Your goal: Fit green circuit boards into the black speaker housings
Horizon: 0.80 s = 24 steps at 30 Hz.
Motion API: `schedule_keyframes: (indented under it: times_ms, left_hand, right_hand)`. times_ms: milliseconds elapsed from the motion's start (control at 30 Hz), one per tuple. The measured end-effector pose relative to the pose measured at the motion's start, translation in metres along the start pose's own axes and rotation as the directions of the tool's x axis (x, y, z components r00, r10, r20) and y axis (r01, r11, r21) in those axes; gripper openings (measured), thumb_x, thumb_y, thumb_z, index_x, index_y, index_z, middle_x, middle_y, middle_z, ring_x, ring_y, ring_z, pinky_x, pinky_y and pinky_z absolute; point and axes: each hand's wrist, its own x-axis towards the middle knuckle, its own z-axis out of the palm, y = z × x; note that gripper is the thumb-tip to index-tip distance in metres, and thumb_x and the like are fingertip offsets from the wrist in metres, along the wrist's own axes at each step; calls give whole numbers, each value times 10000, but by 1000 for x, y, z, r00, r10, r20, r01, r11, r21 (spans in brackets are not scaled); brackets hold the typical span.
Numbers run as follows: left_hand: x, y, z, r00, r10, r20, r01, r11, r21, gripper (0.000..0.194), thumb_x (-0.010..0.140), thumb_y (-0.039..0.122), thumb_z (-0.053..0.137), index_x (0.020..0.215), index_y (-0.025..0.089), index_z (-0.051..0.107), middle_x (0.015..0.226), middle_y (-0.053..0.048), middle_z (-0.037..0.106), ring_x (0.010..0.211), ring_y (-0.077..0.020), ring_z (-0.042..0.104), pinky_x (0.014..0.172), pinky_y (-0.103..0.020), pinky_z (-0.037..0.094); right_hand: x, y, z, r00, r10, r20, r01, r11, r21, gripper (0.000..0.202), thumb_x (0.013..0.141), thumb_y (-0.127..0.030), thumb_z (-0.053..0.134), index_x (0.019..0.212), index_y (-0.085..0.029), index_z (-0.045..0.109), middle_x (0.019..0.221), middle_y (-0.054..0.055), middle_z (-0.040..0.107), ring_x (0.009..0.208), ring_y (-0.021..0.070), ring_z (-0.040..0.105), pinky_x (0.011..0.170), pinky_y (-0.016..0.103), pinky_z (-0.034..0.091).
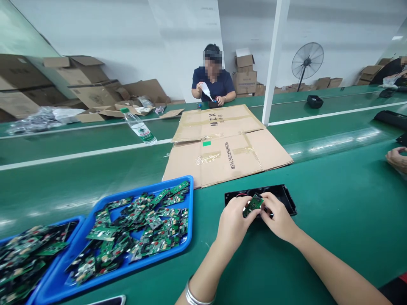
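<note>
A small green circuit board (253,205) is held up between my two hands, over a long black plastic housing (280,195). My left hand (235,216) pinches the board's left side between thumb and fingers. On the board's right end, my right hand (276,215) has its thumb and fingers closed at the edge. A bit of red wire shows in the housing behind my left fingers. The hands cover much of the housing's front and middle. To the left, a blue tray (190,220) holds many similar circuit boards.
Another blue tray (81,222) of boards stands at the far left. Flattened cardboard (219,159) lies ahead, beside a water bottle (140,127) and a white post (272,63). Across the table a person (213,80) holds a white bottle. Another person's hand (397,160) shows at right.
</note>
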Motion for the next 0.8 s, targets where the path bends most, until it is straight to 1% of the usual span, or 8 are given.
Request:
schedule_keyframes:
  times_ms: [100, 133, 200, 300, 400, 567, 700, 800]
  left_hand:
    - [-2, 1, 5, 997, 52, -49, -44, 988, 149, 216, 743, 239, 680, 936, 174, 610, 843, -42, 640, 817, -212, 599, 669, -304, 510]
    - [-3, 2, 7, 997, 60, -55, -49, 981, 190, 200, 739, 230, 683, 916, 171, 612, 825, -39, 636, 823, -216, 597, 663, -306, 512]
    - [-5, 5, 11, 997, 66, -42, -53, 967, 247, 164, 736, 201, 681, 883, 175, 612, 792, -28, 625, 813, -213, 595, 643, -296, 512]
    - [-6, 10, 14, 997, 74, 3, -72, 952, 296, 143, 744, 163, 663, 873, 186, 607, 784, -17, 610, 790, -198, 590, 626, -275, 505]
    - [-7, 12, 13, 996, 70, 52, -83, 944, 320, 146, 757, 168, 652, 893, 198, 607, 813, -21, 603, 808, -199, 585, 627, -270, 499]
    - [-4, 12, 8, 989, 37, 142, -78, 953, 293, 117, 795, 189, 609, 911, 201, 612, 848, -40, 595, 842, -210, 580, 655, -287, 493]
    - [-2, 10, 6, 983, 11, 185, -61, 961, 268, 122, 817, 187, 576, 932, 205, 613, 852, -39, 589, 839, -203, 577, 652, -282, 478]
    - [-1, 9, 5, 977, -9, 214, -48, 964, 261, 123, 832, 199, 560, 944, 208, 610, 852, -34, 584, 813, -191, 578, 615, -265, 458]
  right_hand:
    - [-1, 2, 0, 977, 55, -208, -30, 992, 125, 126, 884, -187, 431, 975, -196, 519, 907, 52, 540, 739, 138, 560, 583, 241, 492]
    - [-1, 3, 0, 963, 46, -267, -12, 992, 128, 103, 886, -190, 436, 948, -197, 518, 880, 45, 538, 737, 138, 558, 583, 240, 491]
    - [-2, 4, 1, 945, -41, -325, 67, 995, 68, 79, 879, -178, 458, 916, -198, 525, 870, 40, 533, 724, 132, 552, 592, 243, 488]
    - [-2, 6, 2, 932, -214, -292, 201, 977, -77, 120, 862, -144, 494, 955, -203, 542, 915, 47, 529, 681, 112, 540, 607, 248, 491]
    - [-2, 6, 3, 919, -286, -273, 248, 955, -166, 130, 863, -131, 490, 950, -206, 550, 912, 53, 535, 716, 126, 559, 627, 255, 501]
    - [-4, 6, 5, 926, -263, -270, 210, 955, -210, 109, 884, -144, 442, 917, -202, 528, 895, 66, 555, 829, 172, 583, 741, 312, 505]
    - [-3, 5, 4, 958, -216, -188, 177, 963, -205, 134, 912, -185, 385, 902, -200, 518, 887, 70, 538, 820, 175, 564, 723, 311, 495]
    - [-1, 4, 1, 975, -186, -118, 162, 968, -190, 156, 923, -172, 347, 901, -197, 499, 895, 70, 513, 810, 168, 541, 707, 295, 484]
